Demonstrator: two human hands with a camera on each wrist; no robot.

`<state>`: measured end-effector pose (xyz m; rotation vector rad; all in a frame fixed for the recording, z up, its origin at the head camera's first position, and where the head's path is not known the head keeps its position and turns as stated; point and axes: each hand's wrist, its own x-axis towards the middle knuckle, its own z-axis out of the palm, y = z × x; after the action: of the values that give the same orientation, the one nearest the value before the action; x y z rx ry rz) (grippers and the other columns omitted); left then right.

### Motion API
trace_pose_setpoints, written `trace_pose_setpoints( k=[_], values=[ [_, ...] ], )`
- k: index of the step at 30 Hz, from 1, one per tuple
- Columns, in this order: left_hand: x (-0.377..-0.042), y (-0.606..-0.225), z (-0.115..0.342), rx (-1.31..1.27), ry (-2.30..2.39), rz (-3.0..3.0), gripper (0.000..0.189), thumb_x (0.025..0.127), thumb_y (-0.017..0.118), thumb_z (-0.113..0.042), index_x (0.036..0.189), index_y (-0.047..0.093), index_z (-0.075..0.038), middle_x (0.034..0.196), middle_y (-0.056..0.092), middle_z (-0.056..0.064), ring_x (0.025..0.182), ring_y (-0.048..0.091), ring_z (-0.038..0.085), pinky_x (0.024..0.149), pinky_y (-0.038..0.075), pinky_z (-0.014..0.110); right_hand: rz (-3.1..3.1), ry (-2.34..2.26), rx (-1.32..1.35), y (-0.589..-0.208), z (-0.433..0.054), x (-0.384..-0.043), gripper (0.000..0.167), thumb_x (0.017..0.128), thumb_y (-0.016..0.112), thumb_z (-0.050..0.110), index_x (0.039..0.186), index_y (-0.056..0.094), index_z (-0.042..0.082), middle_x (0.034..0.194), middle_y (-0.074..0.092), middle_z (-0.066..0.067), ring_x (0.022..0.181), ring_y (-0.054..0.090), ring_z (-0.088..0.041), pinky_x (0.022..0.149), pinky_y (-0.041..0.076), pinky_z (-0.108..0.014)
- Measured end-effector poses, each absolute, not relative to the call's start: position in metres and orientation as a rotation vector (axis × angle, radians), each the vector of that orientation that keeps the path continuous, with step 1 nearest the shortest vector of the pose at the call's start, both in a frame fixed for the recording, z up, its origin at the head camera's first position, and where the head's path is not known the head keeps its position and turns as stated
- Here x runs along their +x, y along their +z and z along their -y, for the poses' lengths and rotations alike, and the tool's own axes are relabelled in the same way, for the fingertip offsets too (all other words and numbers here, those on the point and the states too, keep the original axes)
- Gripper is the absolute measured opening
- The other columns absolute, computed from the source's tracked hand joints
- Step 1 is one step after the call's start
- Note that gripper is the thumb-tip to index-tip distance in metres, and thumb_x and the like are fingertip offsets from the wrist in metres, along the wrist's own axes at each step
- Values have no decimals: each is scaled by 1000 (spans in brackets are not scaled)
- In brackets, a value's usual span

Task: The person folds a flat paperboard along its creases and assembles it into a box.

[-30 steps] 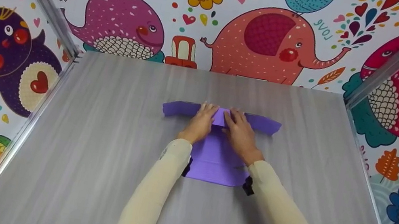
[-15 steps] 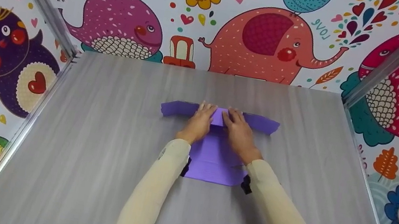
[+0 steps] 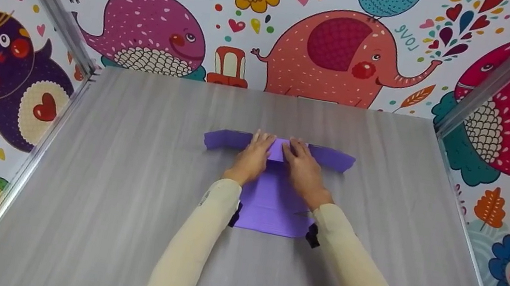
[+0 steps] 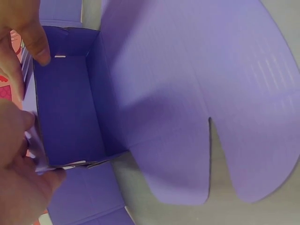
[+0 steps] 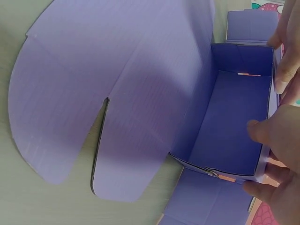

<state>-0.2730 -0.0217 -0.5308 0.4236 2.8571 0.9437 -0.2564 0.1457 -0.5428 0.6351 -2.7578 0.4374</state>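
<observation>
A printed penguin (image 3: 9,76) is occupying the left wall panel. On the grey table (image 3: 122,182), a left flap (image 3: 226,140) is projecting sideways. Next, the left hand (image 3: 251,157) is gripping the far wall near its left end, fingers bending over the rim. Centrally, the purple cardboard box (image 3: 273,180) is lying open, its lid panel (image 3: 275,220) spreading towards the person. The right hand (image 3: 303,170) is pinching the same wall, thumb sitting inside. Beyond it, a right flap (image 3: 333,160) is projecting outward.
</observation>
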Motion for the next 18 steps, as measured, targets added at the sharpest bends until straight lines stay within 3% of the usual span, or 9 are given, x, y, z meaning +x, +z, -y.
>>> trace_pose_setpoints(
  k=[6, 13, 18],
  values=[
    [-274, -531, 26, 486, 882, -2860, 47, 106, 44, -10, 153, 41, -7, 161, 38, 13, 155, 20, 33, 121, 33, 49, 2805, 432, 625, -543, -145, -256, 62, 78, 71, -13, 138, 59, -1, 147, 52, -22, 138, 47, -43, 103, 51, -55],
    [-272, -528, 35, 575, 858, -2877, 45, 104, 48, -6, 149, 46, -2, 163, 30, 19, 154, 22, 37, 124, 28, 44, 2761, 433, 647, -541, -144, -258, 51, 86, 62, -12, 136, 60, -2, 145, 53, -24, 137, 49, -44, 103, 50, -55],
    [-271, -526, 49, 626, 926, -2921, 44, 102, 49, -5, 145, 48, 3, 159, 35, 24, 151, 28, 40, 125, 26, 47, 2764, 449, 640, -540, -145, -257, 45, 92, 60, -5, 137, 59, -1, 146, 52, -25, 137, 48, -45, 106, 49, -54]
  ],
)
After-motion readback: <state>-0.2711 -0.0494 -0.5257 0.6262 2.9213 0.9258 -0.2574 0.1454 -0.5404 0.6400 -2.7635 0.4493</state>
